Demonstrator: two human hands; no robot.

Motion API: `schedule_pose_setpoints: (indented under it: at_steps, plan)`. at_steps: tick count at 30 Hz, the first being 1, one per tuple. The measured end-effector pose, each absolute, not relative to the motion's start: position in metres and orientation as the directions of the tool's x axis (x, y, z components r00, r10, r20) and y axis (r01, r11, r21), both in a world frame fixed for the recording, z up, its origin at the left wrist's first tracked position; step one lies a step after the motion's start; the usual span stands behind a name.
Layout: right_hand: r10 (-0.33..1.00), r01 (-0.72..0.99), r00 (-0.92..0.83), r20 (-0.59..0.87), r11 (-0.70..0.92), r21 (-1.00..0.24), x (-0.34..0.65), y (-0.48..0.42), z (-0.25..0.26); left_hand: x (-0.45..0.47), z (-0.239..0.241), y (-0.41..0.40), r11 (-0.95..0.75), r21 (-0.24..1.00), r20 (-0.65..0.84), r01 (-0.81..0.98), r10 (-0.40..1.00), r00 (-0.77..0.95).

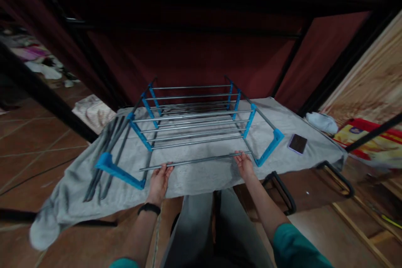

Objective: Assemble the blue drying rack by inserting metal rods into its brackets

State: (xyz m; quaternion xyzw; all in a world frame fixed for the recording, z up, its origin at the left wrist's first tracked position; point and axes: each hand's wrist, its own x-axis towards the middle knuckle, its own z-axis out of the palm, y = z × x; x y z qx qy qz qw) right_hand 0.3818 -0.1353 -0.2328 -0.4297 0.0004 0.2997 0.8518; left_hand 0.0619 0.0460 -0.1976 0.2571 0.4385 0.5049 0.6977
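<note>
A loose grey metal rod [201,160] lies level between my two hands at the near side of a half-built rack. My left hand [159,179] is closed around the rod near its left end. Near the other end, my right hand [243,163] pinches it with thumb and fingers. Beyond the hands, the rack [191,116] has several grey rods joined by blue plastic brackets. One blue bracket [121,171] stands at the near left and another blue bracket [270,147] at the near right, with no rod between these two.
Several loose grey tubes [105,155] lie at the left on the grey cloth [194,180]. A dark phone [297,144] rests at the right. Black metal bars frame the space, and a red-yellow package [370,138] sits beyond the cloth.
</note>
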Motion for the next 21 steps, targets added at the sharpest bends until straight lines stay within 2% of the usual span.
schedule_pose_setpoints:
  at_steps: [6,11,17,21]
  plan:
    - [0.514,-0.516,0.813,-0.274,0.417,-0.748,0.394,-0.14,-0.251,0.066,-0.183,0.039,0.326,0.821,-0.315,-0.468,0.943,0.104]
    - [0.501,-0.506,0.823,-0.267,0.432,-0.747,0.403,-0.14,-0.259,0.081,-0.163,0.037,0.26,0.85,-0.224,-0.457,0.965,0.133]
    - [0.482,-0.513,0.83,-0.279,0.466,-0.721,0.4,-0.143,-0.253,0.09,-0.127,0.027,0.075,0.923,-0.01,-0.378,0.985,0.172]
    - [0.454,-0.513,0.838,-0.304,0.464,-0.722,0.404,-0.143,-0.257,0.101,-0.105,0.021,0.003,0.931,0.078,-0.364,0.975,0.209]
